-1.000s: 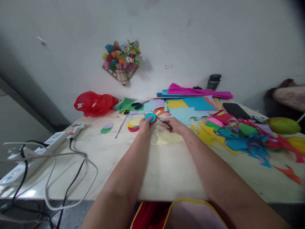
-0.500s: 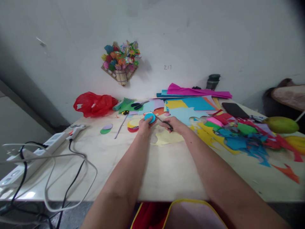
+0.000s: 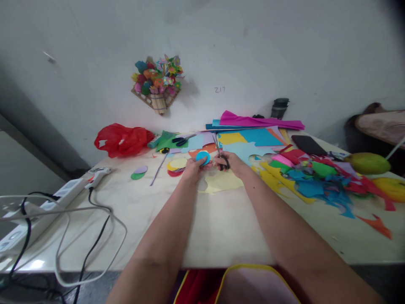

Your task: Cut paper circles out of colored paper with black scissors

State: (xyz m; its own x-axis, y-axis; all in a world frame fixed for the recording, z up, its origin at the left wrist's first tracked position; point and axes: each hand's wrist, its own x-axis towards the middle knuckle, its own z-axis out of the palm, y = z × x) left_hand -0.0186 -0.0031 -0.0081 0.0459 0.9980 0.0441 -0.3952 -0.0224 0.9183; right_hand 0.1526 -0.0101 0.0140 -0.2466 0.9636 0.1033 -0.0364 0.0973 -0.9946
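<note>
- L grip [image 3: 192, 169]: pinching a blue disc [image 3: 202, 158], thumb on top, fingers below; disc is off to front-center of me, above the desk [image 3: 221, 228].
- R grip [image 3: 233, 164]: closed round black handles of scissors [image 3: 219, 151]; blades point away from me, twd back of desk, just R of disc & not touching it. Can't tell exact finger pos. in the loops.
- Both my arms reach fwd; hands nr each other.
- Pale yellow sheet [image 3: 223, 182] lies under/nr R grip, on desk.
- Just L of L grip: stack of discs [image 3: 176, 164], yellow on top, red edge low.
- Further L: lilac disc [image 3: 141, 169] overlapping green disc [image 3: 137, 176]; thin lilac strip [image 3: 158, 169] btwn them & stack.
- Back L: red plastic bag [image 3: 122, 140]; 2nd pair of scissors [image 3: 181, 141] by green sheet [image 3: 165, 142].
- R side: yellow offcuts [image 3: 274, 182], then mixed-color scrap heap [image 3: 311, 188]; dark flat slab [image 3: 308, 145] behind, prob. phone.
- Back R: magenta roll [image 3: 262, 121], dark cup [image 3: 280, 108] behind it.
- Far L: white power strip [image 3: 68, 190] w/ cables.
</note>
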